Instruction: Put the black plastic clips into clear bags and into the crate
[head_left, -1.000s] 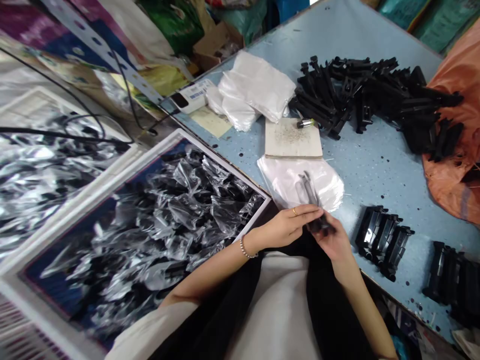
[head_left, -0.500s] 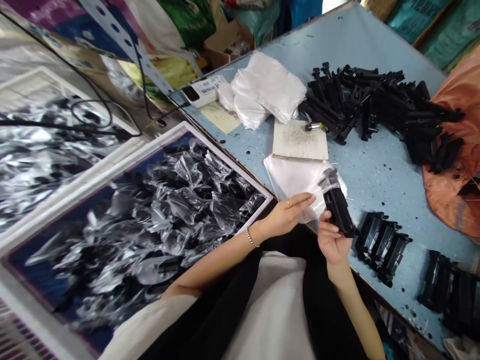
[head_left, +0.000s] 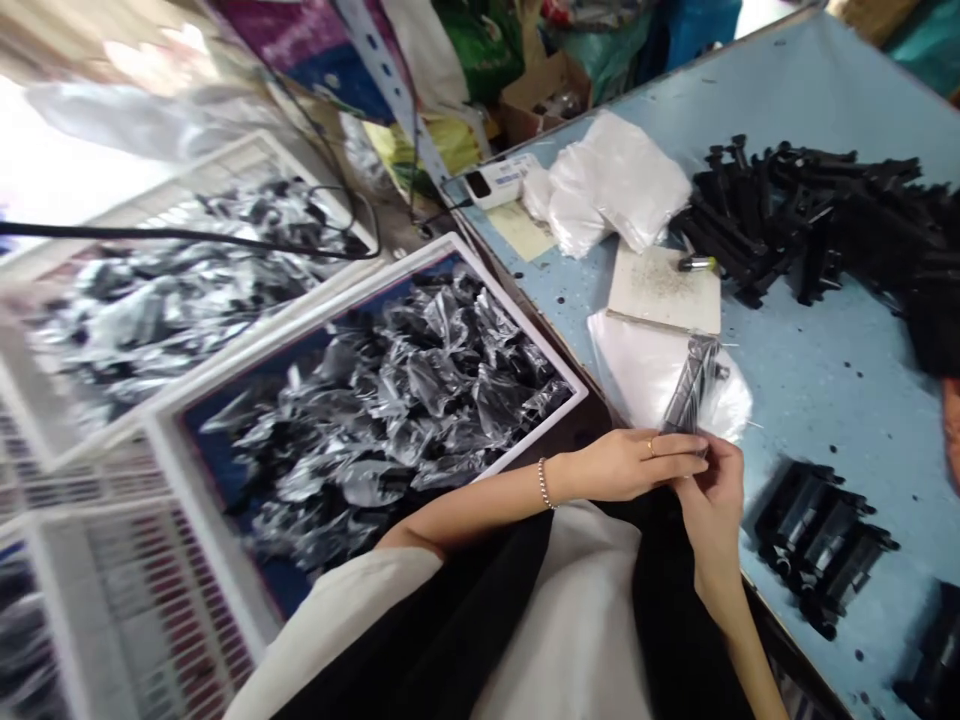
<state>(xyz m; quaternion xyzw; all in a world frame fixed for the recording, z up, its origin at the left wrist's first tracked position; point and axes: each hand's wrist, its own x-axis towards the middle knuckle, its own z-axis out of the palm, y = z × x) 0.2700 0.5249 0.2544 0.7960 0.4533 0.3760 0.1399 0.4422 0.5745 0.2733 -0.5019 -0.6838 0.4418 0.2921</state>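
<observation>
A long black plastic part (head_left: 684,396) in a clear plastic bag points away from me at the table's near edge. My left hand (head_left: 637,462) is closed with its fingers across the near end of the bagged part. From the right, my right hand (head_left: 716,492) is closed around that same end, and the fingers of both hands touch. The fingers hide the near end of the part and the mouth of the bag. Under the far end lies a fanned stack of clear bags (head_left: 626,370), partly beneath a cream-coloured block (head_left: 664,290).
Several black parts (head_left: 814,540) lie side by side at my right. A heap of loose black parts (head_left: 795,215) is farther back, beside more clear bags (head_left: 622,185). At my left, a white-rimmed crate (head_left: 525,455) holds many bagged parts; another crate (head_left: 274,150) stands beyond it.
The clear bag has been drawn down over the black part, which was mostly bare. My left hand has moved right to meet my right hand at its near end. The view has swung left.
</observation>
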